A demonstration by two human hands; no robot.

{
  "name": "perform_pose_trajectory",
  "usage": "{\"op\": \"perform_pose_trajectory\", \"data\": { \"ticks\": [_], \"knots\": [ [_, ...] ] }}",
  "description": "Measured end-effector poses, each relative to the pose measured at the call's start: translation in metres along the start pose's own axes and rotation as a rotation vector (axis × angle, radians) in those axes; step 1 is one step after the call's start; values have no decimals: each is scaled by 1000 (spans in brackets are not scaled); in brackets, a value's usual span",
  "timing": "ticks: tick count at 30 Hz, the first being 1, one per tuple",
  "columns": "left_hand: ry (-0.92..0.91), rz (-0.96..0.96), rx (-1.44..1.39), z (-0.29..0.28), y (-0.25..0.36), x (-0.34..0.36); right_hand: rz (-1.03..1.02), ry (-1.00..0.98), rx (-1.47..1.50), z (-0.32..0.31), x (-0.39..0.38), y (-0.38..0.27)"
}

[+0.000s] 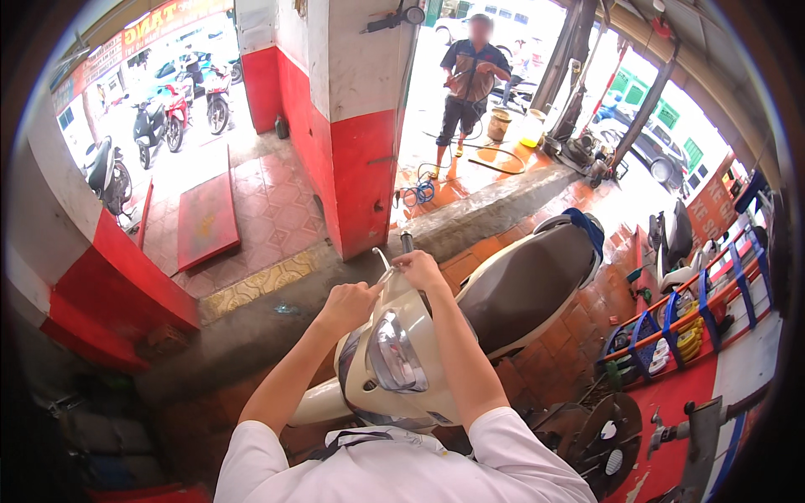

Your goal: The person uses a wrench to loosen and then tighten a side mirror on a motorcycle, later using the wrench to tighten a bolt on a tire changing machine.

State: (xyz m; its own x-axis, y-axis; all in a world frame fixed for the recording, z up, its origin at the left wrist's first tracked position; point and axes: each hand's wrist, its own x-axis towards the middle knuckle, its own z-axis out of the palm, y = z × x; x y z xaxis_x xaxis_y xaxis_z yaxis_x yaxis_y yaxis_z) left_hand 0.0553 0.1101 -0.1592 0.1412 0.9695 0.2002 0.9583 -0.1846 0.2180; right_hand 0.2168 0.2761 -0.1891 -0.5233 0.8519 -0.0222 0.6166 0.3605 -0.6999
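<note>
Working at the far end of the handlebar, you bring both hands together beside the brake lever (383,258) of the cream scooter (511,293), which stands before you with its front toward the near left and its seat reaching toward the far right. The job appears to be under way rather than finished, since both hands are at the lever's base. As far as shown, the lever is in place next to the black handlebar grip (407,241), and the headlight (396,352) sits in its housing; how much remains at the lever cannot be told (the fingers cover the spot).

Your left hand (348,305) is at the near left of the lever, its fingers directed right toward the base. Your right hand (418,270) is just right of it and slightly farther away, its fingers bent inward to the same place. Both look narrowly gathered, but you cannot tell from this view whether either is closed on the lever or a small part. Your forearms rise from the near edge and converge, the left slanting rightward, the right slanting leftward beside the headlight.
</note>
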Motion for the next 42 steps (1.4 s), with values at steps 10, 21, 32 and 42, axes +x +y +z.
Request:
{"op": "perform_pose_trajectory", "data": {
  "ticks": [10,21,32,42],
  "knots": [
    [-230,131,-87,-13,38,22,13,-51,263,-2,15,35],
    [-134,446,-168,1,44,67,35,-180,543,-14,7,42],
    [-400,233,-587,22,39,135,222,376,897,-45,6,55],
    [-349,66,-645,45,33,189,269,800,1081,-54,8,69]
  ]
}}
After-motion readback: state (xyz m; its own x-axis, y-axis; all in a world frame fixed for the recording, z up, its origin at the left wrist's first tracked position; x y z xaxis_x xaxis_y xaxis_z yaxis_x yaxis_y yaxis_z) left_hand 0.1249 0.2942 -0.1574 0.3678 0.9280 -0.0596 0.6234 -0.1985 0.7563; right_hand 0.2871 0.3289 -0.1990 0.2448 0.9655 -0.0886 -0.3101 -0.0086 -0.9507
